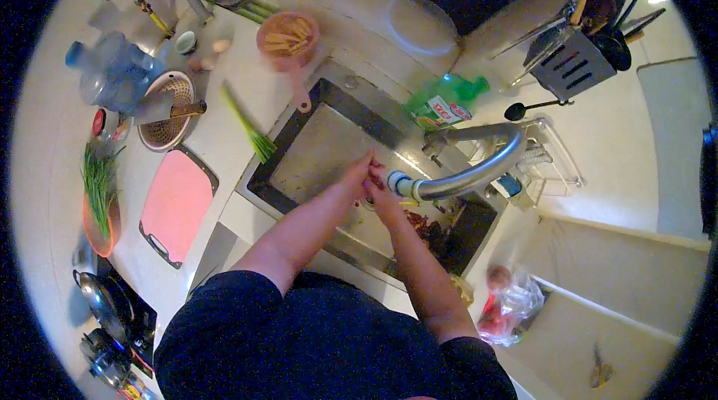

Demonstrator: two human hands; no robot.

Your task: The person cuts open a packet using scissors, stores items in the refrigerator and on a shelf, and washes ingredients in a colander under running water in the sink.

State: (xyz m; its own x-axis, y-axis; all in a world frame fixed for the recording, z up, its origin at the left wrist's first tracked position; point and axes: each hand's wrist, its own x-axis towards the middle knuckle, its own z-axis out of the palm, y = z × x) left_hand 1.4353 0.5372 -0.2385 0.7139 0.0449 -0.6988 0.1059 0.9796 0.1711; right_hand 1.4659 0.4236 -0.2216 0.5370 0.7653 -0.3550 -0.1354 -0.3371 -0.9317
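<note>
My left hand (pixel 360 176) and my right hand (pixel 384 195) meet over the sink (pixel 321 138), right beside the faucet (pixel 471 179) spout. The fingers of both look bent and pressed together. Small dark red bits show between them, too small to name. On the sink floor to the right lie dark red and brown scraps (pixel 430 232). A bunch of green stalks (pixel 250 127) rests across the sink's left rim. At the back left corner stands a pink strainer (pixel 288 37) holding pale strips, its handle reaching over the sink edge.
On the left counter are a pink cutting board (pixel 178 205), a colander (pixel 158 127) with a knife (pixel 183 110) across it, green chives (pixel 97 183) and a water jug (pixel 120 67). Behind the sink lies a green bottle (pixel 449 101); a utensil rack (pixel 576 60) stands right.
</note>
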